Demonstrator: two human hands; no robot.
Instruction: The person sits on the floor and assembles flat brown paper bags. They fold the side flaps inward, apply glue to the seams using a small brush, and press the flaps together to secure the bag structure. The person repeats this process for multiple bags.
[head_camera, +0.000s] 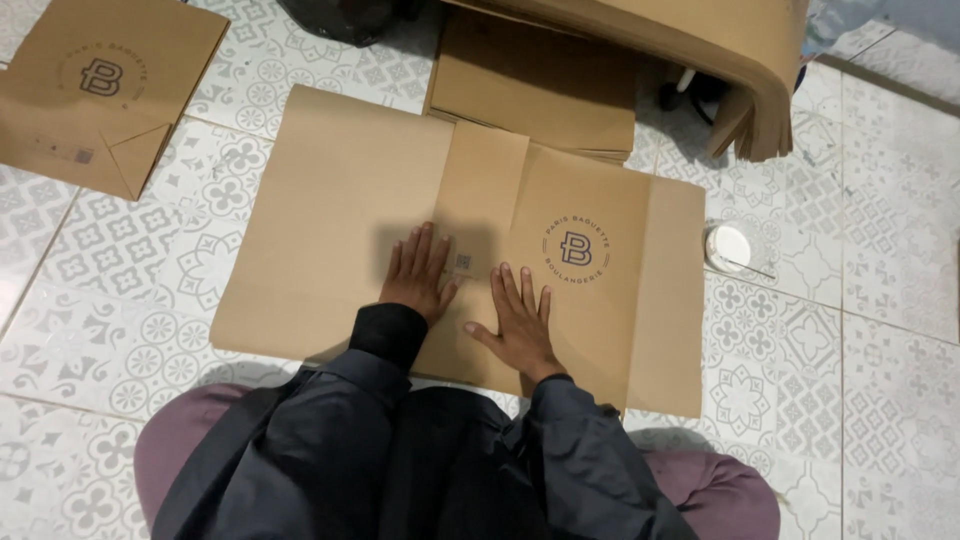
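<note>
Flat both hands (465, 295) on brown paper sheet (350, 190), round dark emblem (577, 248) right

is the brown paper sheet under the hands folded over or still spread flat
Folded over: the brown paper sheet has a side flap lapped across its middle, and the left hand and right hand press flat there.

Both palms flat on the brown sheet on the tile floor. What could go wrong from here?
1. The left hand and right hand press only near the middle of the flat brown paper sheet; its outer edges are free, so it may slide on the patterned tile floor and crease crooked.
2. The small round white-lidded container sits just off the sheet's right edge; a shift could knock it.
</note>
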